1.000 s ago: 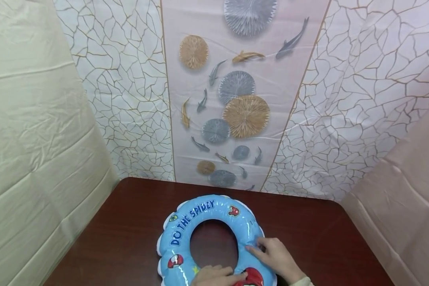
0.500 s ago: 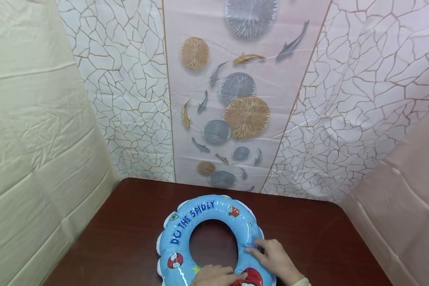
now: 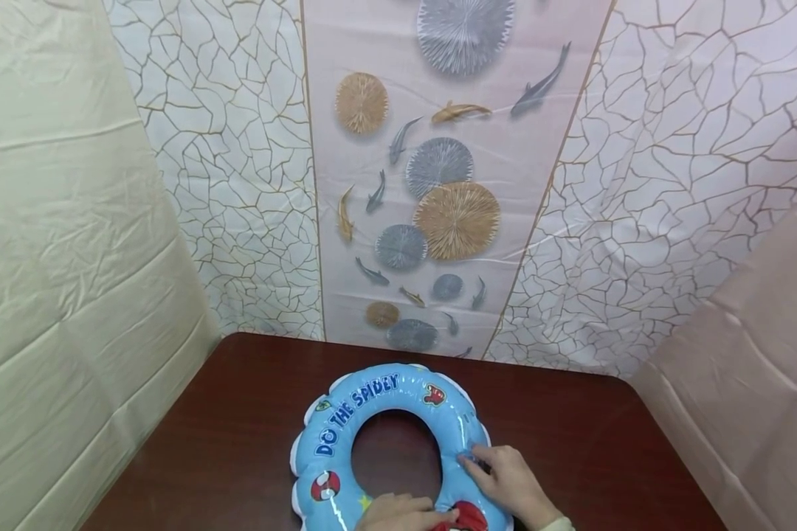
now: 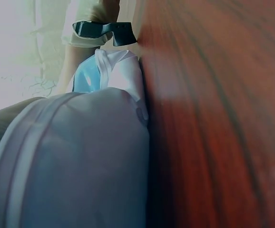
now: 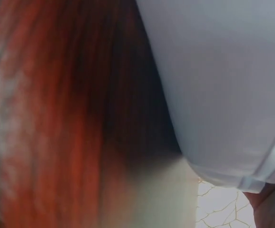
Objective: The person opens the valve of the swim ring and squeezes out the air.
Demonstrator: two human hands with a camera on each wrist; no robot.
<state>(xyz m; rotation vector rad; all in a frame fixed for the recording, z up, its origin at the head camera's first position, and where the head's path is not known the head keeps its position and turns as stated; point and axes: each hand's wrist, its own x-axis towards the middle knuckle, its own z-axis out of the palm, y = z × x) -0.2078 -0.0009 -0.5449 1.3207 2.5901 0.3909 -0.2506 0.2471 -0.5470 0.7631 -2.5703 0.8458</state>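
Observation:
A blue inflatable swim ring [image 3: 408, 385] with "DO THE SPIDEY" lettering and red pictures lies on the dark red table [image 3: 571, 420]. My right hand [image 3: 514, 483] is at its right side, thumb and fingers pinching the blue vinyl there. My left hand [image 3: 398, 512] rests flat across the near part, its fingers pointing right and touching a red picture [image 3: 470, 514]. The left wrist view is mostly filled by the ring's white underside [image 4: 90, 156]; the right wrist view shows the same pale underside [image 5: 223, 95] close up. The ring's nearest edge is cut off below the head view.
A patterned curtain [image 3: 259, 184] with fish and round leaf prints hangs behind the table. Beige cloth [image 3: 73, 295] closes in the left side, and another beige cloth [image 3: 757, 354] the right. A black wrist strap [image 4: 92, 29] shows on a sleeve in the left wrist view.
The right hand shifts very slightly on the ring's right side. Otherwise the ring and the left hand stay in place; the head view tilts a little.

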